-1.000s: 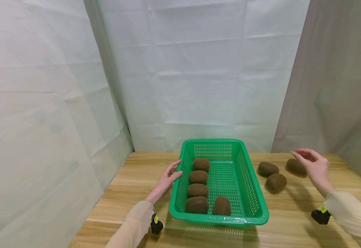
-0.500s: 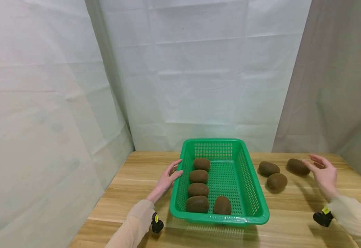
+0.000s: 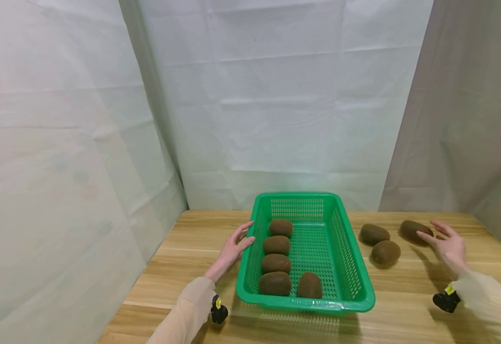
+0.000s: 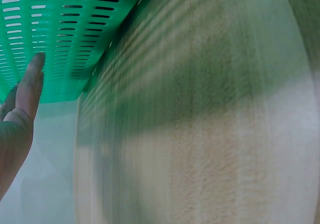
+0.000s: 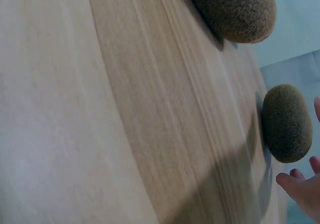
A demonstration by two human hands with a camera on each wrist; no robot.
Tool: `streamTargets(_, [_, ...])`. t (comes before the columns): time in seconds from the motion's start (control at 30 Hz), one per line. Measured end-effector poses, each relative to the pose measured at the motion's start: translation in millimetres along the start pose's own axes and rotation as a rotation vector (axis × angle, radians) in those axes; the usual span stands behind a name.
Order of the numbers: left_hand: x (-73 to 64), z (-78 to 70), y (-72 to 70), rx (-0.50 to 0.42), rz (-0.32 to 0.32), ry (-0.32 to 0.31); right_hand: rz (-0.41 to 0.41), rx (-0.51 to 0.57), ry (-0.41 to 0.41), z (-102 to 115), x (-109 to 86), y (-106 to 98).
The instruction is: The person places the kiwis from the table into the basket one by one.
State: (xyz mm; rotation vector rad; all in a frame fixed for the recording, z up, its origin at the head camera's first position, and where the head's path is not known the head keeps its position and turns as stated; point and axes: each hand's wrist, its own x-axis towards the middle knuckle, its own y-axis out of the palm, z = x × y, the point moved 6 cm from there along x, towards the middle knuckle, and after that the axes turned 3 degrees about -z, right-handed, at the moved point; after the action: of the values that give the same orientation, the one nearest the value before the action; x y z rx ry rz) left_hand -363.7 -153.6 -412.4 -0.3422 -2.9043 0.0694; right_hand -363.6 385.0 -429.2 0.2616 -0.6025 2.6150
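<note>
My left hand (image 3: 231, 244) touches the left side of a green basket (image 3: 355, 260) with extended fingers. In the left wrist view those fingers (image 4: 31, 86) lie against the outside of its slotted wall. Several brown kiwifruits line the basket's left side, the nearest kiwifruit (image 3: 274, 284) at the front; another kiwifruit (image 3: 309, 285) lies just right of it. Over the table's right part, my right hand (image 3: 450, 246) holds nothing, thumb and fingers spread beside the far-right kiwifruit (image 3: 414, 232). The right wrist view shows a small gap between thumb and that kiwifruit (image 5: 287, 124).
Two more kiwifruits, a farther one (image 3: 374, 234) and a nearer one (image 3: 386, 253), lie on the wooden table (image 3: 409, 298) right of the basket. Pale cloth (image 3: 284, 119) hangs behind the table and at both sides.
My right hand has moved right, from above the far-right kiwifruit to its right end, then lowered with fingers spread. The left hand stays at the basket.
</note>
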Motion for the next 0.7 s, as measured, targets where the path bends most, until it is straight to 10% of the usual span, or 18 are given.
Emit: streamTargets(0.7, [-9.4, -21.9, 8.3, -0.049, 0.029, -0.004, 0.097, -0.034, 0.037, -8, 6.2, 10])
